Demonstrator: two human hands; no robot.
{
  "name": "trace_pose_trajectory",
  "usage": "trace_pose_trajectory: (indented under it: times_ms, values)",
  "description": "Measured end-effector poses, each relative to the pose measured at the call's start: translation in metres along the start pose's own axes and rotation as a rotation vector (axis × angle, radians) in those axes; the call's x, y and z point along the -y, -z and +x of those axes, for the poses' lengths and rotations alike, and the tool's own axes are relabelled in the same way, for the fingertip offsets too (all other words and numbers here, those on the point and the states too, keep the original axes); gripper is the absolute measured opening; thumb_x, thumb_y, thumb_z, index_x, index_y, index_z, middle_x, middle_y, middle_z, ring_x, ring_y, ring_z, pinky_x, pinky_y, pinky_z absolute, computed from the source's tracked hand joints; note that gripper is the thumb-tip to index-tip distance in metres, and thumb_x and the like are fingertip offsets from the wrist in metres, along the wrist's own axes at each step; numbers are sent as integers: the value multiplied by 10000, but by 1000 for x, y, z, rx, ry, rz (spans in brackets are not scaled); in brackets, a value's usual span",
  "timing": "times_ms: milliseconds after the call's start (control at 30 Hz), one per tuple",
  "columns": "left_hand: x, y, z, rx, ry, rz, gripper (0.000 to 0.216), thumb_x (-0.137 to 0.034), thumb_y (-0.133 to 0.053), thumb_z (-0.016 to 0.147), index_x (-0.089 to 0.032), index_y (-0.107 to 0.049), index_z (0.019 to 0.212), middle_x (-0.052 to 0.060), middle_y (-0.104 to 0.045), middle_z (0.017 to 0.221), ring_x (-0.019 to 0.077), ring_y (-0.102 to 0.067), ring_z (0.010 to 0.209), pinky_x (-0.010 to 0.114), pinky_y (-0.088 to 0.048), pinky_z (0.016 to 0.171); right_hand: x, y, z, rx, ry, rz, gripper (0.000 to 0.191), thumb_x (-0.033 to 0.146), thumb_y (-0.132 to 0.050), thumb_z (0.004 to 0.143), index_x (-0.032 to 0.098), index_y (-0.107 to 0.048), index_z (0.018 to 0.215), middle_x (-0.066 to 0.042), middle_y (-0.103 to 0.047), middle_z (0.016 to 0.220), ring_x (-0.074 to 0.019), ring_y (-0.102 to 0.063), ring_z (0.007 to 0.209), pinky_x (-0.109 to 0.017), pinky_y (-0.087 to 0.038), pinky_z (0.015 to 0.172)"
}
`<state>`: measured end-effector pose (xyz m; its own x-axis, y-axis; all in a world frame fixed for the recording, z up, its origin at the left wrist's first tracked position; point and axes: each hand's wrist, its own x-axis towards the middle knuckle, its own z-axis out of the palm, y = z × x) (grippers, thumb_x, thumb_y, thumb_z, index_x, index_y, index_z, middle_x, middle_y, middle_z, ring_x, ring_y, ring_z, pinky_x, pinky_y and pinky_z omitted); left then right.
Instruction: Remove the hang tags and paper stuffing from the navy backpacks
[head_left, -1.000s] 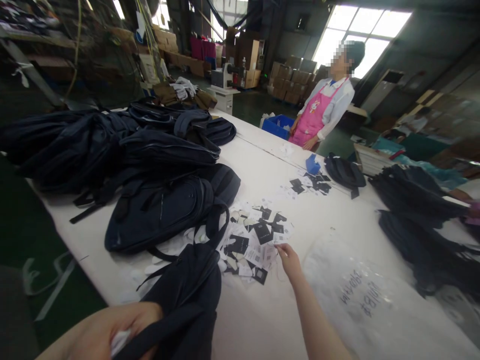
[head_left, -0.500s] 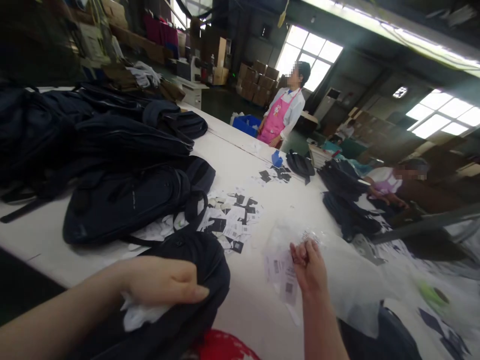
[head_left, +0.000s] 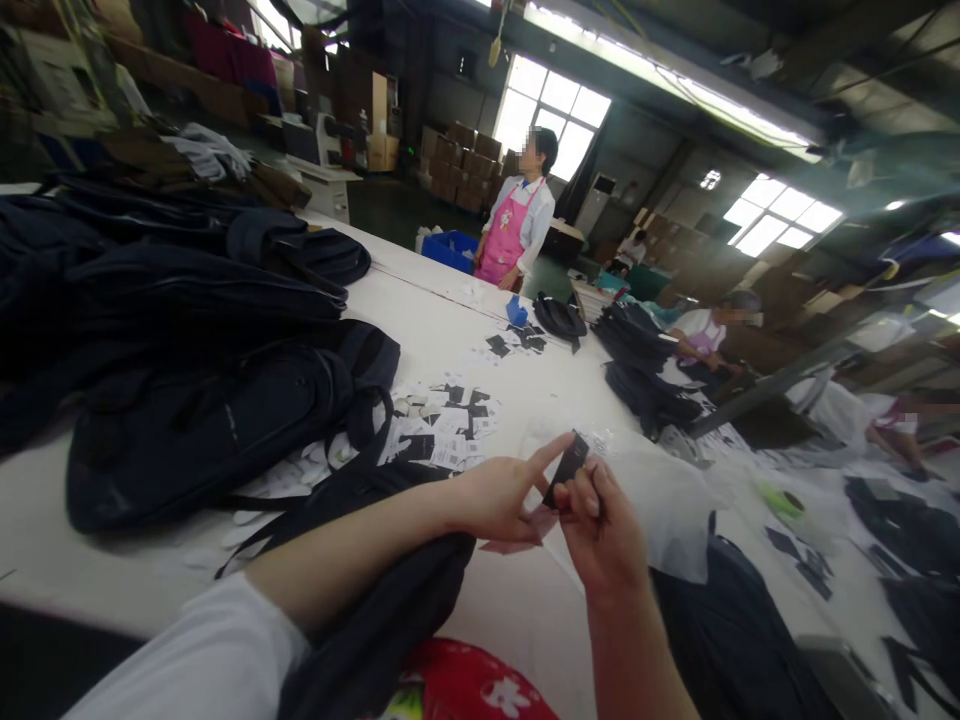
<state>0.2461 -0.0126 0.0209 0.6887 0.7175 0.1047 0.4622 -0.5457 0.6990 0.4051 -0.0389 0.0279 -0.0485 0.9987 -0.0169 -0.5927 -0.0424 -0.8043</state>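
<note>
My two hands meet above the white table (head_left: 465, 330). Between them stands a small black tag (head_left: 566, 469), pinched by my right hand (head_left: 600, 525) at its lower end. My left hand (head_left: 502, 495) touches the tag with its index finger stretched out and its thumb closed against the tag. A dark backpack (head_left: 375, 590) lies under my left forearm. A heap of black and white paper tags (head_left: 442, 425) is spread on the table just beyond my hands.
Several dark backpacks (head_left: 187, 330) are piled at the left. A clear plastic bag (head_left: 667, 500) lies right of my hands. More dark bags (head_left: 645, 370) lie across the table. A person in a pink apron (head_left: 517, 225) stands at the far end; another person (head_left: 709, 330) sits at the right.
My left hand left the backpack and came up to my right hand. My right hand lifted from the white labels and now holds a black tag upright. The view swung to the right.
</note>
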Motion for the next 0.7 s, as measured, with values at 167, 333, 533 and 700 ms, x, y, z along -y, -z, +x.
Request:
trace_pose_trajectory:
  times_ms: [167, 333, 533, 700]
  values:
    - [1, -9, -6, -24, -61, 24, 842, -366, -727, 674, -220, -371, 1422, 84, -688, 1102, 259, -663, 932, 285, -468, 731, 17, 5, -8, -8, -80, 146, 102, 234, -676, 829, 185, -588, 813, 135, -291, 514, -25, -145, 386, -152, -514, 681]
    - [4, -19, -5, -71, -15, 5, 343, -368, -649, 764, -291, -671, 1097, -8, -730, 841, 178, -676, 759, 233, -444, 670, 33, 2, -19, 15, 15, 93, 84, 250, -659, 836, 207, -589, 852, 128, -298, 534, -30, -172, 389, -157, -510, 690]
    - [0, -25, -11, -302, 107, 132, 329, -511, -582, 814, -263, -708, 990, 7, -736, 748, 204, -681, 711, 261, -433, 618, 34, 30, -25, -134, 249, -600, 181, 386, -632, 842, 223, -556, 817, 63, -489, 606, -89, -467, 560, -253, -494, 700]
    - [-5, -24, -15, -434, 11, 188, 350, -512, -513, 875, -244, -681, 1025, 9, -747, 801, 198, -691, 766, 271, -468, 674, 18, 38, -35, 0, 390, -1310, 312, 378, -537, 893, 190, -570, 1140, -3, -593, 750, -140, -532, 643, -267, -436, 608]
